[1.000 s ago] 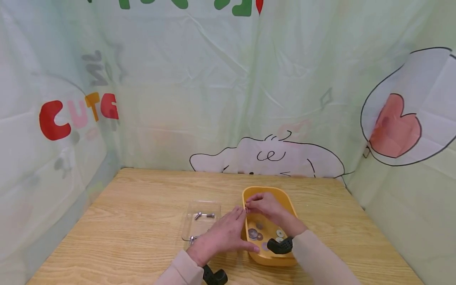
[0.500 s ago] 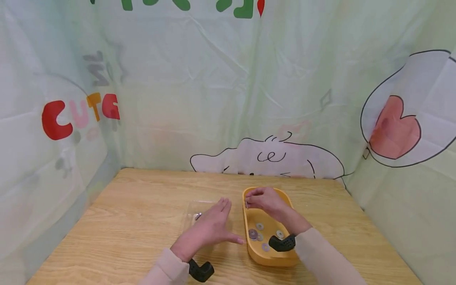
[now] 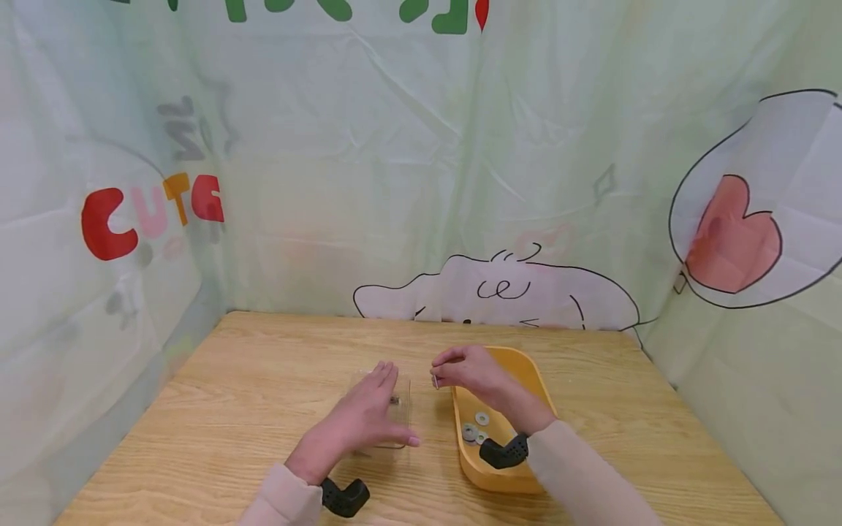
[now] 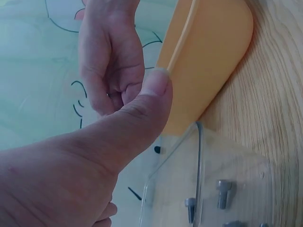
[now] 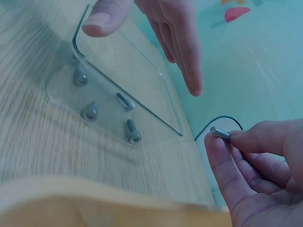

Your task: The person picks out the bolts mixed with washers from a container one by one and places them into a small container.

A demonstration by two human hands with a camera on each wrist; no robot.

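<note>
Thumb and fingertips of my right hand (image 3: 485, 380) pinch a small metal bolt (image 5: 220, 133), held just past the left rim of a yellow tub (image 3: 490, 475). Several flat washers (image 3: 469, 432) lie inside that tub. My left hand (image 3: 351, 418) hovers over a clear plastic box (image 3: 408, 413), fingers straight and thumb spread, with nothing in its grasp. It hides much of the box in the head view. Several socket-head bolts (image 5: 132, 130) lie loose in the box, also visible beneath the left thumb in the left wrist view.
The box and tub stand side by side on a wooden table (image 3: 276, 380), a narrow strip of wood between them. Printed curtains (image 3: 329, 183) close off the back and both sides. A black wrist-worn device (image 3: 345, 498) sits at each sleeve.
My left hand has moved left, from the tub's rim to over the clear box. The right hand has carried the bolt leftward, out across the tub's left rim.
</note>
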